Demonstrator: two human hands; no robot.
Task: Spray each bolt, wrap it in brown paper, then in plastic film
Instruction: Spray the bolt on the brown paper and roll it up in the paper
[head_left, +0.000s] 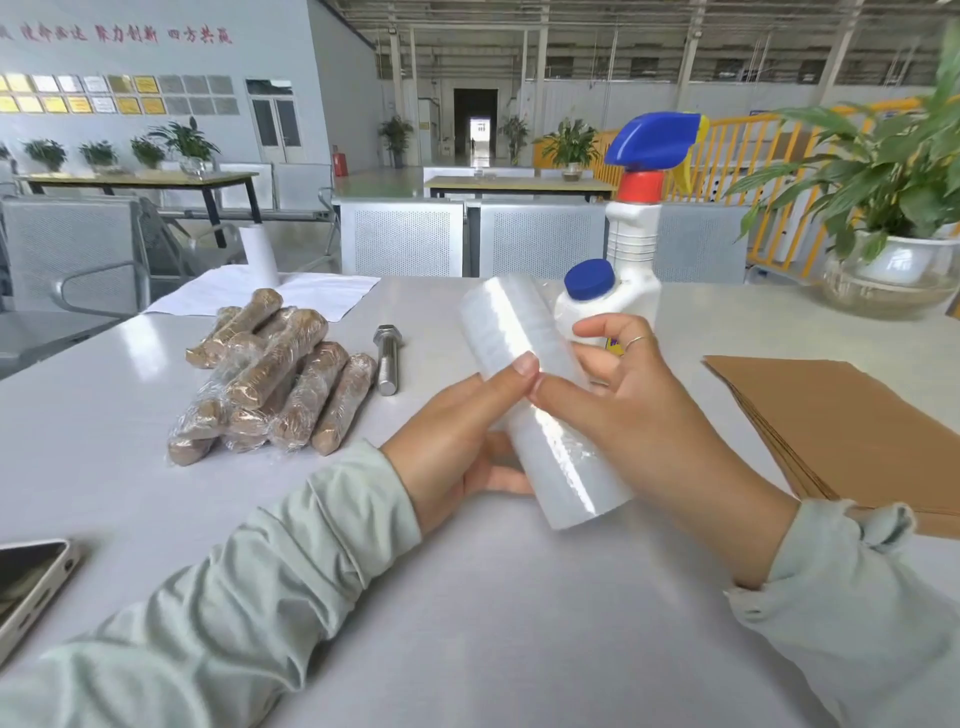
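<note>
the film roll (540, 395) is being held above the table (467, 597) by both hands: the left hand (457, 441) is curled around it from below, thumb on top, and the right hand (634, 395) is pinching its upper side. it is judged light, stiff along the core, slick and clingy on the surface, so gripping mid-length is suiting it. one bare bolt (388, 358) is lying beside the wrapped pile (270, 374); it is likely heavy and hard, best taken by the shank.
</note>
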